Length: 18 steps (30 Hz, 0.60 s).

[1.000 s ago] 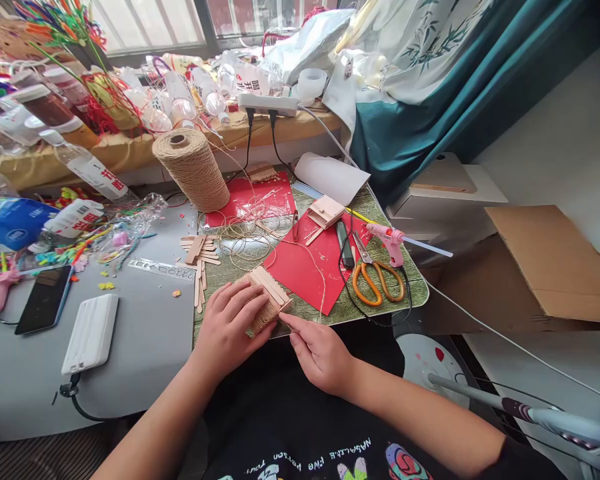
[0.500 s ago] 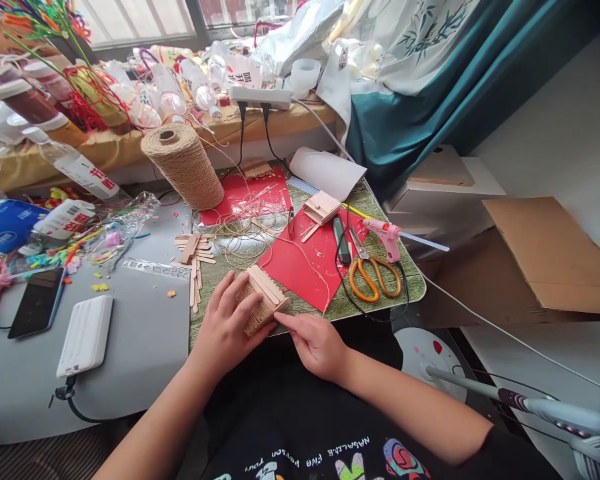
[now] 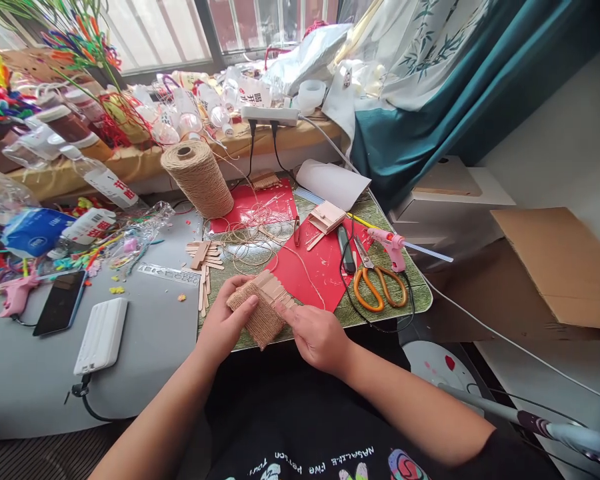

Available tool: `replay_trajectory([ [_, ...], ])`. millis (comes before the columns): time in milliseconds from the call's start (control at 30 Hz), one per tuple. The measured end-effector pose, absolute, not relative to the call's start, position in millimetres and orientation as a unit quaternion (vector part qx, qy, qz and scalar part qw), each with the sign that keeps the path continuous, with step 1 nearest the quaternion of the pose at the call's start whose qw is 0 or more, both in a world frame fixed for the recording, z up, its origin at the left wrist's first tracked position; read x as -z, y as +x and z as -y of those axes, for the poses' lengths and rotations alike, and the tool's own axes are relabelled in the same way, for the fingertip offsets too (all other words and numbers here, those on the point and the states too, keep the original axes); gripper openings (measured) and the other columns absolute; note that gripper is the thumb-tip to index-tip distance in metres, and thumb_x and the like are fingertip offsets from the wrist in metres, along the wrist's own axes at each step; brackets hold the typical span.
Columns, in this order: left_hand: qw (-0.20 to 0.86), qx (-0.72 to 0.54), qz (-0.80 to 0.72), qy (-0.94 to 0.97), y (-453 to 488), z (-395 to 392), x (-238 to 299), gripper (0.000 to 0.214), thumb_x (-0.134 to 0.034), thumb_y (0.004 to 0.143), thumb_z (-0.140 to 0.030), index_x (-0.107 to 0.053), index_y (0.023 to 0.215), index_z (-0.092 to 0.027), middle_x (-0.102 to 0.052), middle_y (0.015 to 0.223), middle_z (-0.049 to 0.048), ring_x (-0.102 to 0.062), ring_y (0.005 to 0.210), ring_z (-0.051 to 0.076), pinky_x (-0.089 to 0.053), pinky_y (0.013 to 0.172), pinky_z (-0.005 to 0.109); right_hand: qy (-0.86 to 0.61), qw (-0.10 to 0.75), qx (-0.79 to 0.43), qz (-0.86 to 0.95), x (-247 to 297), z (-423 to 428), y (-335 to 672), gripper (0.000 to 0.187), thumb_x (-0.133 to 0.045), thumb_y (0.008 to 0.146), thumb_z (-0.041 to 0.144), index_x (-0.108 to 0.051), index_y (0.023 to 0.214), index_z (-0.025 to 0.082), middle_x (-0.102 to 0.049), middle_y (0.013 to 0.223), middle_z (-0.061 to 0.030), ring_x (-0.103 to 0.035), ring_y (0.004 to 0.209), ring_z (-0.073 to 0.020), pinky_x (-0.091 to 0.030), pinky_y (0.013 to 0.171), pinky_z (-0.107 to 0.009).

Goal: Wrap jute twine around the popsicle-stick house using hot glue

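A small craft-stick piece wrapped in twine [image 3: 261, 319] is held in front of my body at the table's near edge. My left hand [image 3: 225, 319] grips its left side, thumb on top of the twine. My right hand [image 3: 317, 335] is closed at its right end, fingertips at the bare wooden sticks [image 3: 274, 289]; whether it pinches them firmly is hard to see. Just beyond lies a red sheet [image 3: 305, 267] bearing a small wooden box [image 3: 327, 219] and a dark utility knife [image 3: 347, 250]. Loose twine [image 3: 250, 250] trails from a big spool [image 3: 199, 180].
Orange-handled scissors [image 3: 373, 287] and a pink glue gun [image 3: 391, 248] with a cable lie to the right. Craft sticks [image 3: 205, 263], a phone [image 3: 60, 303] and a white power bank [image 3: 101, 335] are on the left. A power strip [image 3: 270, 116] sits on the cluttered sill.
The twine-wrapped piece has been turned, so a broad twine-covered face shows. My left fingers have moved from over its top to its side, thumb on top. The camera view has shifted.
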State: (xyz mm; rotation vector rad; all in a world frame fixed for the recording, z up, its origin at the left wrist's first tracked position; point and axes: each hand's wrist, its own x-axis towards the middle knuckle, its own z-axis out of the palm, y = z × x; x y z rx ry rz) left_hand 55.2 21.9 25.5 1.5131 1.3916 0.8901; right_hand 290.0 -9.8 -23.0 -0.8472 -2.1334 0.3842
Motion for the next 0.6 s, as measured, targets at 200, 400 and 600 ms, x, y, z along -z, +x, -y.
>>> replay_trajectory([
  [200, 0.478, -0.367, -0.566, 0.563, 58, -22, -11, 0.043, -0.064, 0.097, -0.057, -0.058, 0.126, -0.025, -0.066, 0.117, 0.0043, -0.064, 0.106, 0.023, -0.053, 0.092, 0.033, -0.356, 0.443, -0.227, 0.79, 27, 22, 278, 0.066, -0.043, 0.103, 0.01, -0.035, 0.168, 0.021, -0.076, 0.101, -0.0112, -0.071, 0.083, -0.0251, -0.063, 0.073, -0.039],
  [400, 0.482, -0.356, -0.576, 0.556, 55, -26, -7, 0.044, -0.063, 0.097, -0.059, -0.058, 0.124, -0.024, -0.067, 0.112, 0.0043, -0.066, 0.1, 0.022, -0.054, 0.086, 0.032, -0.363, 0.439, -0.292, 0.768, 26, 30, 272, 0.059, -0.041, 0.107, 0.014, -0.041, 0.165, 0.019, -0.074, 0.098, -0.0103, -0.07, 0.081, -0.0233, -0.062, 0.073, -0.038],
  [600, 0.454, -0.337, -0.589, 0.578, 51, -31, -6, 0.047, -0.061, 0.097, -0.06, -0.061, 0.125, -0.023, -0.071, 0.114, 0.0065, -0.069, 0.101, 0.026, -0.057, 0.087, 0.037, -0.381, 0.439, -0.351, 0.734, 24, 30, 271, 0.052, -0.043, 0.109, 0.018, -0.049, 0.16, 0.02, -0.076, 0.101, -0.0097, -0.072, 0.084, -0.0212, -0.062, 0.078, -0.035],
])
